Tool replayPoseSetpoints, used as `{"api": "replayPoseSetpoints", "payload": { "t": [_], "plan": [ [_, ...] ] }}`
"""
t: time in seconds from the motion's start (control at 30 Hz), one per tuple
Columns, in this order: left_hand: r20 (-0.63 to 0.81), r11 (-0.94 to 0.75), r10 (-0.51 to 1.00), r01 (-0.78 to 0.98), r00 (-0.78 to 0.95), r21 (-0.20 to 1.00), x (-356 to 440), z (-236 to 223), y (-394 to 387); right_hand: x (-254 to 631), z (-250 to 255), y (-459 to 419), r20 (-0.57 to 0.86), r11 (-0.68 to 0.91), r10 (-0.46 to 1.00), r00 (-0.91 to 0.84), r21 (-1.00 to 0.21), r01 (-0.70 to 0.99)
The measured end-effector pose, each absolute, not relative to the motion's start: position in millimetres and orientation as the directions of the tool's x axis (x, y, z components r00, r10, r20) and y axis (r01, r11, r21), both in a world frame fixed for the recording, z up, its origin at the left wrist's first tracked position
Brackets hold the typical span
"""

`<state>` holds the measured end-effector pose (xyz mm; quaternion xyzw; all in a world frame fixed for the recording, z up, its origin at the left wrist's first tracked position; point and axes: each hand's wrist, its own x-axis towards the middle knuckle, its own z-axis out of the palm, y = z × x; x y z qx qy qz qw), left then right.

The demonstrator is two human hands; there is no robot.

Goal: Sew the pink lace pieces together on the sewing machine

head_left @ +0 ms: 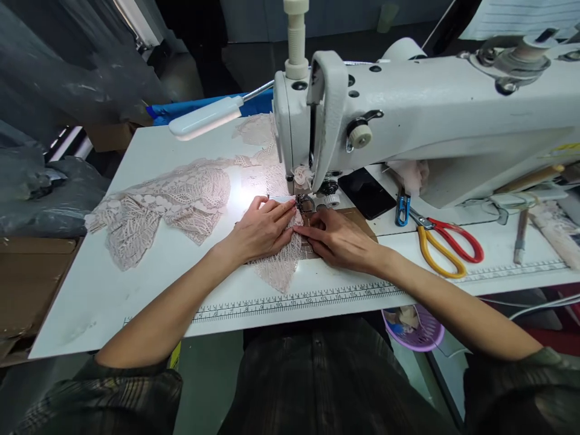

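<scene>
Under the needle area of a white sewing machine (296, 196) lies a pale pink lace piece (281, 269), its pointed end hanging toward the front of the table. My left hand (267, 228) rests flat on this lace, fingers stretched toward the presser foot. On the other side, my right hand (338, 238) has curled fingers, with the fingertips at the lace's right edge just in front of the foot. The exact grip of those fingertips is partly hidden. More joined lace pieces (181, 199) spread out to the left and behind on the white table.
A lit lamp (206, 118) reaches over the table from behind the machine head. To the right lie a black phone (367, 192), a blue thread snipper (402, 208) and red-and-yellow scissors (446, 241). A printed ruler (272, 307) runs along the front edge. Below hangs a purple basket (426, 332).
</scene>
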<state>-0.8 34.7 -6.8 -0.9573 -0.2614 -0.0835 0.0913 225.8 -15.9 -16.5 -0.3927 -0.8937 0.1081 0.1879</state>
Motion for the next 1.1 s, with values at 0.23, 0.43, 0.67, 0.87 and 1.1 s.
{"api": "replayPoseSetpoints", "payload": {
  "t": [0.23,0.43,0.67,0.87,1.1],
  "plan": [
    [0.202,-0.845,0.486,0.516,0.85,-0.142,-1.9,-0.9,34.3,222.0,-23.4,-25.2,0.261,0.626,0.779,-0.57,-0.282,0.727],
    [0.18,-0.846,0.5,0.522,0.847,-0.106,-2.3,0.0,34.0,219.4,-25.3,-28.3,0.248,0.587,0.809,-0.533,-0.289,0.756],
    [0.194,-0.829,0.537,0.556,0.821,-0.06,-0.1,-7.5,33.9,221.7,-29.0,-25.7,0.298,0.597,0.801,-0.519,-0.342,0.726],
    [0.176,-0.824,0.551,0.565,0.816,-0.037,-0.8,-7.8,35.3,221.9,-31.9,-25.2,0.363,0.622,0.779,-0.511,-0.353,0.699],
    [0.2,-0.819,0.564,0.573,0.801,0.014,-1.9,-7.7,34.3,221.4,-35.5,-27.2,0.36,0.589,0.803,-0.475,-0.358,0.725]
  ]
}}
